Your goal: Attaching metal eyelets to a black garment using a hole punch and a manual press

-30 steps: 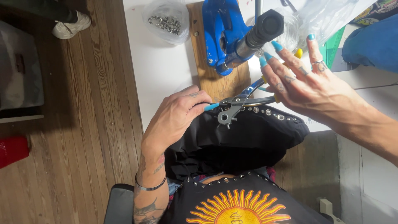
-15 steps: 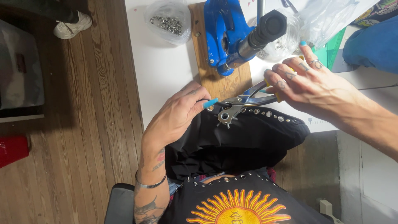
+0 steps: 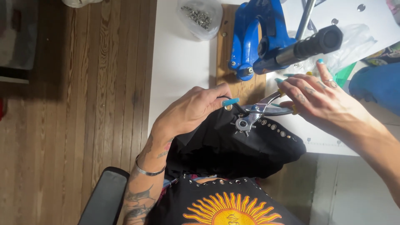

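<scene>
1. The right hand (image 3: 323, 102), which a second ago hung spread above the work with fingers fanned, has come down and now curls round the yellow-tipped handles of the steel revolving hole punch pliers (image 3: 258, 113). Its grip is closing on those handles; the forefinger with the ring stays raised toward 12 o'clock.
2. The left hand (image 3: 193, 111) has hardly moved. It still pins the black studded fabric (image 3: 233, 146) at the bench edge, thumb and forefinger pinched on the cloth right at the punch's nose, so its grip is narrow and holds the fabric.
3. The punch lies across the fabric's upper edge, its star wheel at about 6 o'clock from the jaw and the handles running off toward 3 o'clock. A row of small silver eyelets follows the cloth edge toward 4 o'clock.
4. By my reading, the shift from open hand to handles means the tool is now under control and the cloth is set in place for it.
5. At 12 o'clock stands the blue cast-metal hand press (image 3: 258, 37) on a wooden board (image 3: 233, 79), with a clear bag of silver eyelets (image 3: 199, 16) at 11 o'clock on the white bench (image 3: 179, 71).
</scene>
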